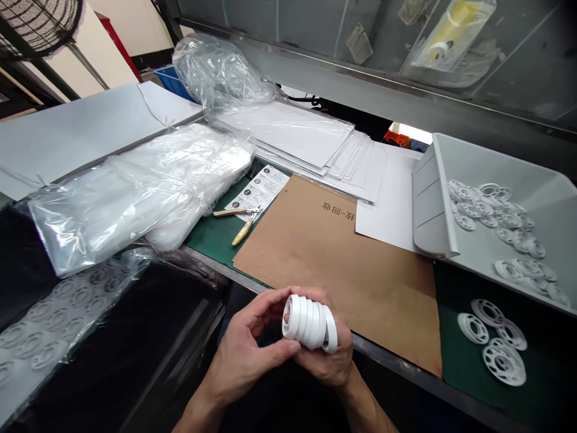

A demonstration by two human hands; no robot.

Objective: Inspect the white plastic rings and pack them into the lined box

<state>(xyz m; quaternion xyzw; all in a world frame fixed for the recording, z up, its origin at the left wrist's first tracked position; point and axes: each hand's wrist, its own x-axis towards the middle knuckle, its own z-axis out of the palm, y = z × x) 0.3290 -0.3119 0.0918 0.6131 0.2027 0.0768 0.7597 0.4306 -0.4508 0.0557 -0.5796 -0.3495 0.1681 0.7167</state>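
Note:
Over the table's front edge, a short stack of white plastic rings (309, 322) lies on its side between my two hands. My left hand (252, 337) curls around the left end, thumb along the lower side and fingers behind the rings. Behind and under the right end, my right hand (331, 355) cups the stack; part of its fingers is hidden. The rightmost ring tilts away from the others. Several loose white spoked rings (503, 361) rest on the green mat to the right.
A grey bin (430, 210) at right holds more white rings. Brown cardboard (342, 270) covers the mat before me. Nippers (246, 225) lie on a printed label sheet (265, 183). White sheets (297, 135) and plastic bags (148, 180) fill the back left. Bagged rings (58, 319) sit lower left.

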